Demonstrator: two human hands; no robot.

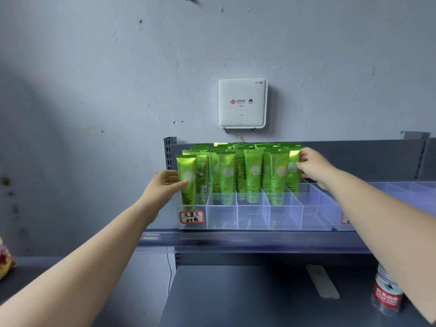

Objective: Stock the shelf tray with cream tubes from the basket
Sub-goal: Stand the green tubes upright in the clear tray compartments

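The leftmost green upright cream tube (186, 178) is gripped by the left hand (165, 185); the rightmost tube (293, 171) is pinched by the right hand (311, 165) — fingertips hidden behind it — in the clear plastic divided tray (250, 218).

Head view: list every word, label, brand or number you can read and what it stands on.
"Chamomile": down the green tubes in the tray.
"WiFi 7": top right corner of the white wall box.
Red and black logos with small text on the box front: too small to read.
Handwritten characters on the red-edged tag on the tray front: not clearly legible.
Small print low on the tubes: blurred.
Red label on the bottle: blurred.
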